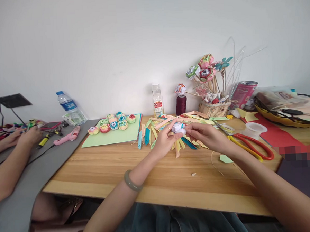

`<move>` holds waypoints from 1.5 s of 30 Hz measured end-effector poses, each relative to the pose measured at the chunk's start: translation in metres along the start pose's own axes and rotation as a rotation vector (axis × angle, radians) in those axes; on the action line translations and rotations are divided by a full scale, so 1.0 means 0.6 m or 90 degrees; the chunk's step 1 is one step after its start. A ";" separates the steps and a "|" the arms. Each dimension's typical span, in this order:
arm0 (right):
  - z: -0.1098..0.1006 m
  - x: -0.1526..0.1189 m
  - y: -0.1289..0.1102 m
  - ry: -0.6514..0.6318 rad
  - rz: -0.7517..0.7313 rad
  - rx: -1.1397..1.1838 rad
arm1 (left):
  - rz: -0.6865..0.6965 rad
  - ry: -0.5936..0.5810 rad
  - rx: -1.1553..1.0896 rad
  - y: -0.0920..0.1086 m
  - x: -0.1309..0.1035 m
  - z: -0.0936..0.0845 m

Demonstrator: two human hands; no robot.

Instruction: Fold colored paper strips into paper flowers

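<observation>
Mid-fold now, both hands — left hand (164, 140), right hand (207, 135) — pinching the small paper flower (178, 128) above the folded strips (156, 133); likely another tuck next.

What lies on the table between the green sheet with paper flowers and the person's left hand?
Head view: folded paper strips lie between the green sheet and the left hand.

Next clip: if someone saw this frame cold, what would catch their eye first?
Most likely the two hands at centre, left hand and right hand, pinching a small folded paper piece above a fan of coloured paper strips. Next, the bouquet of paper flowers standing in a basket by the wall, and the row of finished paper rosettes on a green sheet to the left.
</observation>
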State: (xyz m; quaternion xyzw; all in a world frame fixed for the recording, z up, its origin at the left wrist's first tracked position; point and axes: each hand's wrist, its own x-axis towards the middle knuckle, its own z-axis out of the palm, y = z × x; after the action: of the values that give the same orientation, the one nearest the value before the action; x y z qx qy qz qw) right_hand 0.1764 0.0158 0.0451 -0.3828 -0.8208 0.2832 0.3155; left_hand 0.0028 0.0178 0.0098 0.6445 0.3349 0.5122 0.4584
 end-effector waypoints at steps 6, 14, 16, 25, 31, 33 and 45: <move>-0.004 0.001 0.002 -0.032 0.063 0.139 | 0.018 -0.031 -0.010 0.000 -0.001 -0.003; -0.010 0.002 0.009 -0.085 0.096 0.137 | -0.002 -0.052 -0.011 -0.009 0.001 -0.003; -0.011 0.001 0.012 -0.086 0.102 0.139 | -0.013 -0.048 -0.012 -0.007 0.001 -0.003; -0.001 0.003 0.003 -0.039 0.149 0.154 | -0.026 -0.052 -0.016 -0.004 -0.003 -0.003; 0.005 0.003 -0.001 0.009 0.192 0.235 | -0.032 -0.053 -0.037 -0.003 -0.002 -0.002; 0.001 0.002 -0.004 0.016 0.185 0.249 | -0.033 -0.044 -0.057 -0.004 0.000 -0.003; -0.004 0.003 -0.005 -0.016 0.203 0.395 | -0.054 -0.048 -0.132 -0.003 0.002 -0.002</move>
State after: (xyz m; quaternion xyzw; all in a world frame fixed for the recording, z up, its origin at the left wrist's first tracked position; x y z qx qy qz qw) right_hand 0.1758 0.0164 0.0493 -0.3886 -0.6293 0.5694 0.3588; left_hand 0.0020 0.0197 0.0086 0.5976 0.2893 0.4998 0.5562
